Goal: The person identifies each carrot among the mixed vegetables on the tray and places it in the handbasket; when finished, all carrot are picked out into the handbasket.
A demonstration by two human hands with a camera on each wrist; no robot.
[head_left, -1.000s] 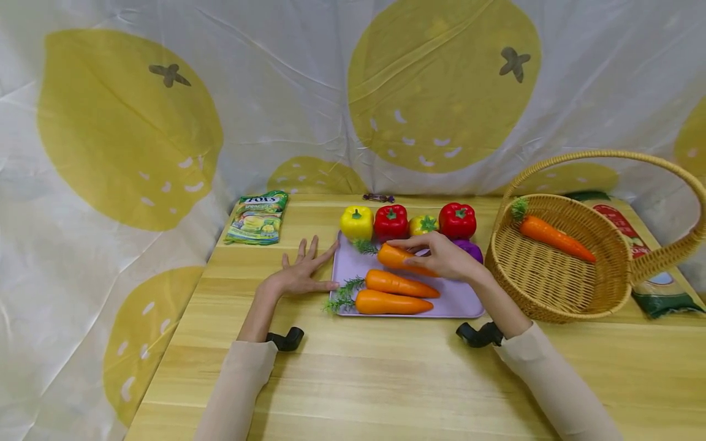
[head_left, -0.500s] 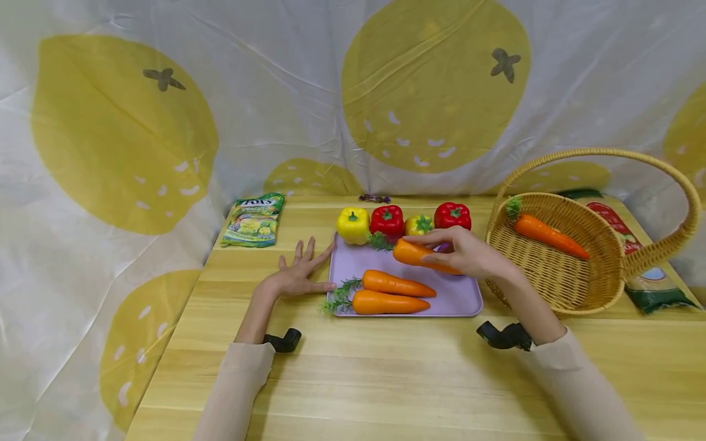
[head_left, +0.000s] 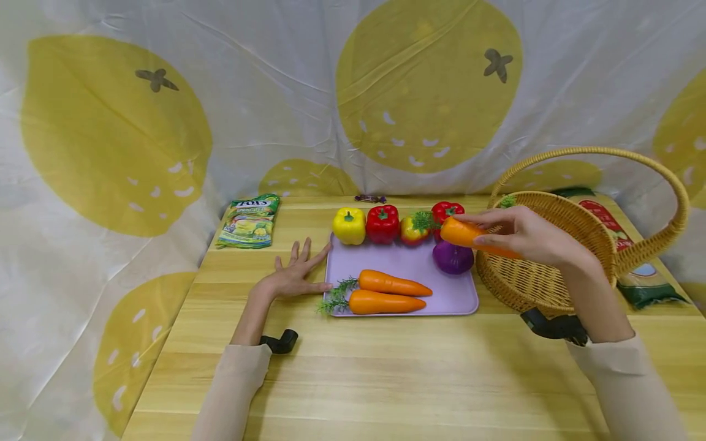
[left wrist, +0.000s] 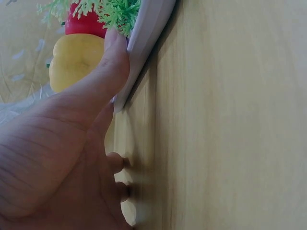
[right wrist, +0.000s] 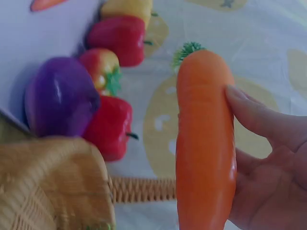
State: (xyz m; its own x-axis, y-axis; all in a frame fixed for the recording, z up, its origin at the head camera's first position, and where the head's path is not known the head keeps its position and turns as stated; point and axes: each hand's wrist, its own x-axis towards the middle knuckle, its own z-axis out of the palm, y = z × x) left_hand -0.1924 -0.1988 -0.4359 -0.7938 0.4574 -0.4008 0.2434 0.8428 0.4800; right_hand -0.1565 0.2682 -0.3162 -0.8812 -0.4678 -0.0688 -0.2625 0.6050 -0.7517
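My right hand (head_left: pixel 537 236) pinches an orange carrot (right wrist: pixel 204 139) between thumb and fingers, raised over the right end of the lilac tray (head_left: pixel 449 300) beside the wicker basket (head_left: pixel 496 288). Two more carrots (head_left: pixel 394 283) lie side by side on the tray's front part, green tops to the left. With fingers spread, my left hand (head_left: pixel 289 277) rests on the table, its thumb and a finger touching the tray's left edge. A purple round vegetable (head_left: pixel 453 257) sits at the tray's right. The carrot inside the basket is mostly hidden behind my right hand; only its green top shows.
Along the tray's back edge stand a yellow pepper (head_left: pixel 349 225), red peppers (head_left: pixel 383 224) and a small red-yellow one (head_left: pixel 413 231). A green snack bag (head_left: pixel 249 222) lies back left, a wrapped candy (head_left: pixel 371 199) behind the peppers. Another bag (head_left: pixel 651 285) lies behind the basket, whose handle arches high.
My right hand has lifted the carrot off the tray and carried it right toward the basket, uncovering the purple vegetable. My left hand stays at the tray's edge.
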